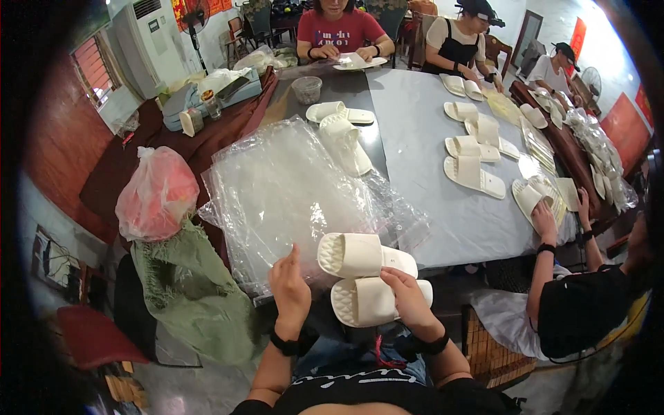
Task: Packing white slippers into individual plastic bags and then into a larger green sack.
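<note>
Close to me, my right hand (pixel 408 297) grips a pair of white slide slippers (pixel 361 302) at one end. The two slippers lie side by side, and the farther slipper (pixel 349 256) overlaps the table's near edge. The fingers beneath are hidden. To their left, my left hand (pixel 289 287) is raised with its index finger stretched out and nothing in it. It is in front of a stack of clear plastic bags (pixel 270 200) spread on the table. Whether its fingertip touches the bags I cannot tell. Past the bags lie more white slippers (pixel 340 142).
Several slippers (pixel 474 176) line the grey tabletop (pixel 408 207) on the right, where a co-worker's hands (pixel 544 221) handle another. More people work at the far side. A clear tub (pixel 306 90) stands farther back. At left are a red-filled plastic bag (pixel 158 194) and a green sack (pixel 187 290).
</note>
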Demonstrator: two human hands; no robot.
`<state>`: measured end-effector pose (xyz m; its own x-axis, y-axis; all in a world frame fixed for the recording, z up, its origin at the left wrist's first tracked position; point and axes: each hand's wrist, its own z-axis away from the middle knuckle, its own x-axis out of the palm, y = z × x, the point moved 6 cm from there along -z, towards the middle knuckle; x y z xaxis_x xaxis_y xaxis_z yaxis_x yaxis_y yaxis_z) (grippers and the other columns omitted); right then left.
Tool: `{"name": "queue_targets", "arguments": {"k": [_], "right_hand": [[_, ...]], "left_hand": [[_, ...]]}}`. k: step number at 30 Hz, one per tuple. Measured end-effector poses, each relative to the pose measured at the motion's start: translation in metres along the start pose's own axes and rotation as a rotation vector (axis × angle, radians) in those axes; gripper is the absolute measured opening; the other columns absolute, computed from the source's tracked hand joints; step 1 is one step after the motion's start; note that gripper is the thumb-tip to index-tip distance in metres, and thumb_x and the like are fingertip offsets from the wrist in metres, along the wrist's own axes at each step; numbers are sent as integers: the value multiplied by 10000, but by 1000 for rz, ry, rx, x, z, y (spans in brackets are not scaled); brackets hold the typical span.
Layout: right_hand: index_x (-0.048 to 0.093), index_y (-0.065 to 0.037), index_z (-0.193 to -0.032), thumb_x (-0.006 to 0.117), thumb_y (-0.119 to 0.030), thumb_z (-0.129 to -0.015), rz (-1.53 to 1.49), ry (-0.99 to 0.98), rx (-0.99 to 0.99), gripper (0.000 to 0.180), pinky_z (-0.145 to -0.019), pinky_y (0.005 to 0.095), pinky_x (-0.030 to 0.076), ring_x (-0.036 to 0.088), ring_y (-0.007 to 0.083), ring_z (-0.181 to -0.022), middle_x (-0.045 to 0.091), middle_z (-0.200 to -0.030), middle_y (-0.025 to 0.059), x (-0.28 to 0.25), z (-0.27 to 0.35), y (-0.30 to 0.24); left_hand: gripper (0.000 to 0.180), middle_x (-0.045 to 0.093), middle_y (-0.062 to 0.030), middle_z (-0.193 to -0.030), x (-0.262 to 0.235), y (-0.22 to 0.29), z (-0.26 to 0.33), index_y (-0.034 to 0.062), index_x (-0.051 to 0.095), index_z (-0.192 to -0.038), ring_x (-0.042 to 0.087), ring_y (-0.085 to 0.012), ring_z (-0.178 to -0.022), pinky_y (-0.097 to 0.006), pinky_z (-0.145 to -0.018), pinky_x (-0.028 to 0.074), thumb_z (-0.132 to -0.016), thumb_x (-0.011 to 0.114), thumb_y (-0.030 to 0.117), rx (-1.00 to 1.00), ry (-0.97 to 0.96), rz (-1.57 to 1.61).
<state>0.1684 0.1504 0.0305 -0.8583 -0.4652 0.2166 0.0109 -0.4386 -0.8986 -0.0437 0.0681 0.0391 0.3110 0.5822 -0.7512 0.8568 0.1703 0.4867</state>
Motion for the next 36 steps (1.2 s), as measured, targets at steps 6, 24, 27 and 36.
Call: {"name": "queue_targets", "arguments": {"k": [6,24,27,36], "right_hand": [[288,-3,-1382,489,-191,-919,-231,-300,58,539,-923,310,373,468,174,-1112,487,-1250,102,33,-2,12],[424,-166,-1309,442,-107,-910,-1137,-470,-60,403,-1031,434,303,386,228,-1246,402,-1370,80,94,-51,-9],[432,-135,-1298,445,-114,-912,-1355,-596,52,387,-1030,434,301,395,237,-1235,404,-1366,99,111,-81,-25],[177,-86,-1430,503,-284,-911,-3035,-249,1443,644,-1069,419,262,329,276,-1294,332,-1411,122,135,-36,-51]], "left_hand": [[438,467,-104,-1321,-13,16,0,83,479,-1294,330,-348,-1284,-570,-1049,135,-856,462,68,6,64,-96],[679,491,-283,-1218,7,-6,50,83,90,-1444,445,-403,-1186,-434,-985,354,-881,464,16,-158,166,462],[634,406,-273,-1324,23,4,64,50,192,-1424,490,-375,-1156,-370,-925,430,-838,416,-43,-281,-225,588],[568,458,-176,-1321,18,8,58,104,322,-1404,552,-207,-1068,-334,-884,482,-875,331,-104,-340,-177,971]]}}
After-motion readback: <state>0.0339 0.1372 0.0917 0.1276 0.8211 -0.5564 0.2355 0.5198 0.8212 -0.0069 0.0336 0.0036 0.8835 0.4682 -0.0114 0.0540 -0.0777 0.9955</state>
